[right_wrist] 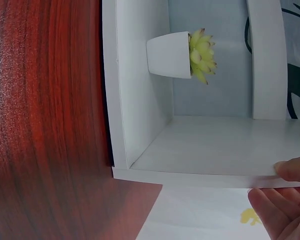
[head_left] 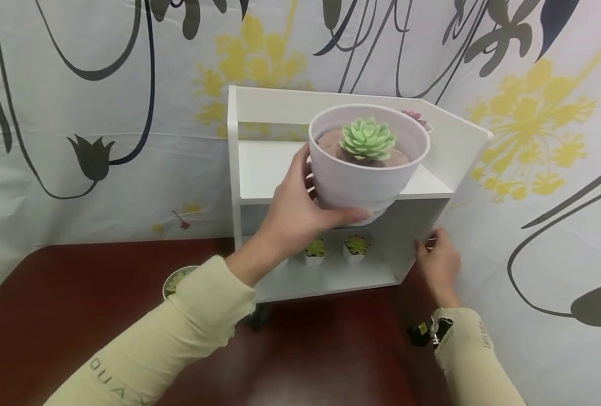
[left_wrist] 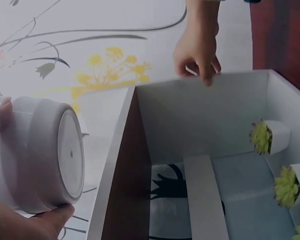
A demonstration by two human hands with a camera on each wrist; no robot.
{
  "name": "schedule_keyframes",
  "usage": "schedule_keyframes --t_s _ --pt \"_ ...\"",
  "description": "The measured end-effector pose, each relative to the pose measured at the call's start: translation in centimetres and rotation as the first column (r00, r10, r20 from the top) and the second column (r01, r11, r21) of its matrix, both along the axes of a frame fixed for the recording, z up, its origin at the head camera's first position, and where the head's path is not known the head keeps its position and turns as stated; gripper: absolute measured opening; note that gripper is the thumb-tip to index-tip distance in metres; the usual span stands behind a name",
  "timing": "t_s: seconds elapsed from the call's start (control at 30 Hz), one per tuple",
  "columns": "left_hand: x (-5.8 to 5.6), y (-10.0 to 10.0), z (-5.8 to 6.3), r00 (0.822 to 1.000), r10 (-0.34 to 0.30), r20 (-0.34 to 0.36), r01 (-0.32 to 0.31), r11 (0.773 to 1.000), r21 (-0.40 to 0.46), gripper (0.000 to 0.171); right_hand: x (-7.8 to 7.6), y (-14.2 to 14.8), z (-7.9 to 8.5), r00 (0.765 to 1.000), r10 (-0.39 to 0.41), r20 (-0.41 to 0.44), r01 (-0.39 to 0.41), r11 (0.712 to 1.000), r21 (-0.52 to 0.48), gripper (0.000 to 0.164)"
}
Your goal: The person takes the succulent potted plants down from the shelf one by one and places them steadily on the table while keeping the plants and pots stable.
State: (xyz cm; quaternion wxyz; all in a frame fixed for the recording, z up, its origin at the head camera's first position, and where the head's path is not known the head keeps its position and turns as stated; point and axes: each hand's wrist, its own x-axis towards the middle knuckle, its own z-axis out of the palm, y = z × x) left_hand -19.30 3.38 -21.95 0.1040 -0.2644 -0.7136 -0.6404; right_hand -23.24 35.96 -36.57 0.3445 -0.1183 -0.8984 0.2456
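My left hand point(head_left: 297, 206) grips a white flower pot point(head_left: 358, 189) from its left side, thumb low near the base and fingers round the far side. A green succulent point(head_left: 368, 138) sits in brown filling inside it. The pot is held up in front of the upper level of a white two-level shelf point(head_left: 262, 166); its round underside shows in the left wrist view. My right hand point(head_left: 439, 265) pinches the shelf's right side panel point(right_wrist: 205, 179), with the thumb point(right_wrist: 292, 170) on the inner face and the fingers curled outside.
Small white pots with yellow-green succulents point(head_left: 355, 245) stand on the lower level. A pink succulent point(head_left: 414, 117) is partly hidden behind the held pot. A round potted plant point(head_left: 175, 282) stands left of the shelf on the red-brown table point(head_left: 51, 321). Patterned cloth point(head_left: 127, 113) hangs behind.
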Motion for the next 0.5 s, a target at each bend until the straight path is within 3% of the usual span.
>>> schedule_keyframes --t_s 0.2,0.37,0.5 --pt "1.9 -1.0 -1.5 1.000 -0.016 -0.015 0.016 1.000 -0.022 0.116 0.0 0.2 -0.1 1.000 0.003 -0.023 -0.002 0.999 0.036 0.021" --pt "3.1 -1.6 -3.2 0.999 -0.021 -0.029 0.019 0.998 -0.055 0.117 0.0 0.3 0.0 1.000 0.001 0.024 -0.001 1.000 0.007 0.022" --pt "4.0 -2.6 -5.0 1.000 -0.019 0.009 0.020 0.997 -0.080 0.117 -0.1 0.2 0.1 0.998 0.003 0.061 -0.002 1.000 -0.009 0.023"
